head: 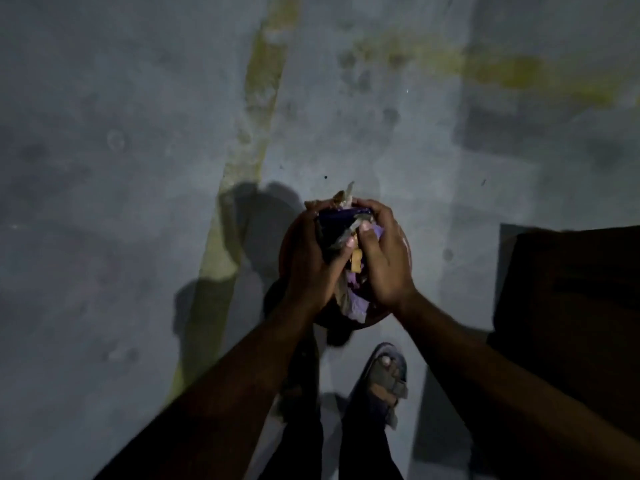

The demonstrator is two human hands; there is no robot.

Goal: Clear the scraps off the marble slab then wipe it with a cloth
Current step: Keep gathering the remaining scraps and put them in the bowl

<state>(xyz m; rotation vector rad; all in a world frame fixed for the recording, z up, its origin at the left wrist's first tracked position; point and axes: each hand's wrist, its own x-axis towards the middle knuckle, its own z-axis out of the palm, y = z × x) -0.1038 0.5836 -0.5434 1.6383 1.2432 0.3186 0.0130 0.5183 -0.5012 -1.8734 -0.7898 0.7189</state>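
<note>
Both hands, left hand (311, 258) and right hand (384, 261), cup a light, loose scrap bundle (341, 237) over what may be a bin (403, 244); gripping underneath looks safest

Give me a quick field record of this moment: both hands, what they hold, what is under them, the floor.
left hand: curled round the scraps, gripping from the left
right hand: curled round the same bundle from the right
scraps: crumpled purple, grey and tan bits, bunched between both hands
bin: round reddish rim showing directly below the hands, inside mostly hidden
floor: grey, with yellowish streaks
foot: in a sandal, near the bin
marble slab: not in view
cloth: not in view
</note>
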